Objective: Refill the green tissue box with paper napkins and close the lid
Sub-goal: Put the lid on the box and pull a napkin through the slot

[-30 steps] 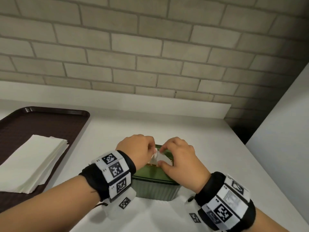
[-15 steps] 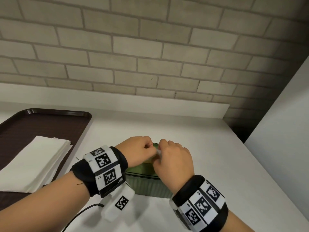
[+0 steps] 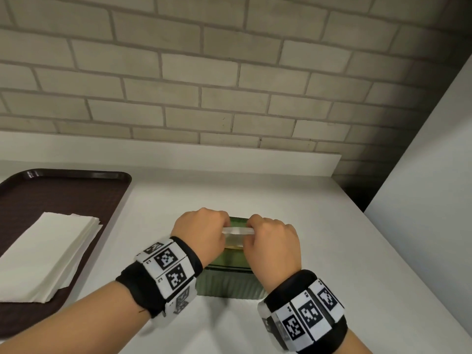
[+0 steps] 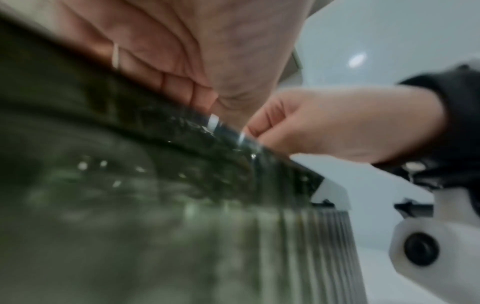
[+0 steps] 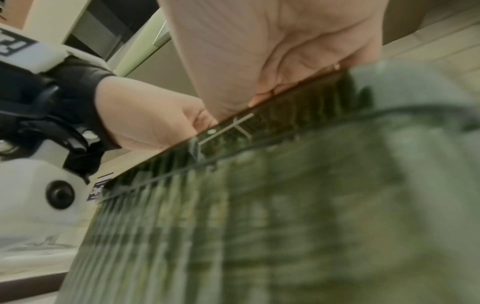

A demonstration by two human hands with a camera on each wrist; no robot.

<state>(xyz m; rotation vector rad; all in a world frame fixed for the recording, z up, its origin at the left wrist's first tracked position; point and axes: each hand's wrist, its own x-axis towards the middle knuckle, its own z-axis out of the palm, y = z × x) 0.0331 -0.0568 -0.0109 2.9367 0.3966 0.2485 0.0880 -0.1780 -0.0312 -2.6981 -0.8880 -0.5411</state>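
Note:
The green tissue box (image 3: 229,284) stands on the white counter, its ribbed side facing me and its lid (image 3: 233,260) on top. My left hand (image 3: 214,229) and right hand (image 3: 260,232) sit over the lid with fingers curled. Each pinches one end of a white paper napkin (image 3: 237,231) stretched flat between them just above the lid. The wrist views are blurred: the box (image 4: 182,236) fills the left wrist view under my left hand (image 4: 194,51), and the box (image 5: 285,216) lies under my right hand (image 5: 285,41). The lid's opening is hidden by hands and napkin.
A dark brown tray (image 3: 76,190) lies at the left with a stack of white napkins (image 3: 48,254) on it. A brick wall with a white ledge (image 3: 178,159) runs behind the counter. A white panel (image 3: 434,200) closes off the right side.
The hands were bunched together over the box, pinching a raised napkin. They have drawn apart sideways, and the napkin now lies stretched low across the lid.

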